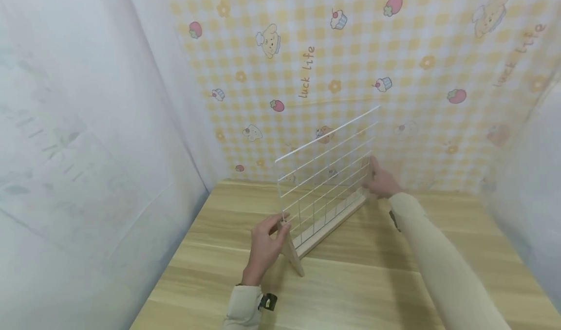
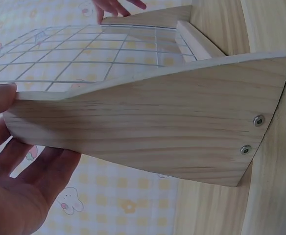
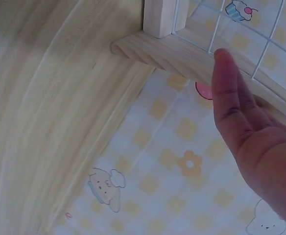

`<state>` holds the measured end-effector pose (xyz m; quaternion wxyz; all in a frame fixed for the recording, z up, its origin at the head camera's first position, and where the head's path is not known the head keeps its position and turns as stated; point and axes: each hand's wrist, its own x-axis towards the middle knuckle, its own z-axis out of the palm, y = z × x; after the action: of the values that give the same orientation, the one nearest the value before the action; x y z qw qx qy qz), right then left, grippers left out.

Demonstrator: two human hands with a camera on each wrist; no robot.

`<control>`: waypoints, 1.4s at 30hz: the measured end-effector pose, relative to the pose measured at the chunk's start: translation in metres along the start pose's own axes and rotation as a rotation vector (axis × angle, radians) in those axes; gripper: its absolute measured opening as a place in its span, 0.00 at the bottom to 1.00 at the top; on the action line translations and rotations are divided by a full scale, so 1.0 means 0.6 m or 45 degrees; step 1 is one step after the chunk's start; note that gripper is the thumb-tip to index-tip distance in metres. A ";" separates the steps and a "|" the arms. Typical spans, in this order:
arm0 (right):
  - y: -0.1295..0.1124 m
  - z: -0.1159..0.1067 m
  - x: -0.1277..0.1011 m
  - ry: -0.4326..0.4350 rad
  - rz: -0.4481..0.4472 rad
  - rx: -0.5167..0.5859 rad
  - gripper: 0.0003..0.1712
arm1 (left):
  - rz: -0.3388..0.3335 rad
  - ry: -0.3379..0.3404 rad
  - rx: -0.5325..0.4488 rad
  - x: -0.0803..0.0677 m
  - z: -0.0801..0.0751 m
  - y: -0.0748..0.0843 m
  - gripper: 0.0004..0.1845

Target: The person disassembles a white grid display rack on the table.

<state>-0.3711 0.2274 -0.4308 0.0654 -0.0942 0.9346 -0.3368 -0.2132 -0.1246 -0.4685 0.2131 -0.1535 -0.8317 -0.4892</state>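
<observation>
A white wire grid panel (image 1: 326, 169) stands upright in a light wooden base rail (image 1: 328, 223) on the wooden table (image 1: 359, 281). My left hand (image 1: 267, 242) grips the near wooden end piece (image 2: 157, 132), thumb on its upper edge and fingers behind it. My right hand (image 1: 381, 181) is at the far end of the rack, fingers straight. In the right wrist view, the right hand (image 3: 246, 132) lies flat against the far wooden end piece (image 3: 182, 54). The grid (image 2: 84, 58) runs away from the left hand (image 2: 15, 186) toward the right hand's fingertips (image 2: 116, 6).
A yellow checked cloth (image 1: 350, 52) with cartoon prints hangs behind the table. White sheeting (image 1: 87, 125) closes the left side and more sheeting (image 1: 534, 164) the right. Bare tabletop (image 1: 219, 208) lies around the rack.
</observation>
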 end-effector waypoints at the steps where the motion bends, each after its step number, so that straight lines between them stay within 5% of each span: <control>1: -0.002 0.004 0.000 0.021 -0.020 -0.027 0.59 | 0.005 0.010 0.013 -0.002 0.001 0.001 0.12; 5: -0.025 0.025 -0.013 0.203 -0.127 -0.048 0.50 | 0.001 0.054 0.026 -0.009 0.005 0.005 0.14; 8: -0.047 0.042 -0.035 0.391 -0.149 0.113 0.42 | 0.003 0.076 0.027 -0.013 0.008 0.007 0.16; 12: -0.081 0.056 -0.061 0.560 -0.212 0.342 0.44 | 0.005 0.081 0.017 -0.011 0.009 0.010 0.16; 17: -0.122 0.070 -0.062 0.553 -0.314 0.321 0.52 | 0.008 0.115 -0.006 -0.010 0.012 0.012 0.17; 26: -0.146 0.092 -0.038 0.518 -0.295 0.203 0.66 | 0.028 0.132 -0.063 -0.015 0.025 0.015 0.15; 32: -0.144 0.110 -0.024 0.600 -0.336 0.174 0.73 | 0.042 0.173 -0.086 -0.017 0.026 0.012 0.13; 42: -0.116 0.135 0.000 0.781 -0.515 0.209 0.71 | 0.018 0.181 -0.076 -0.020 0.030 0.014 0.13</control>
<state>-0.3472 0.1248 -0.4481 -0.2780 -0.1661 0.8430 -0.4294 -0.2027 -0.1055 -0.4761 0.2705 -0.1303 -0.7984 -0.5220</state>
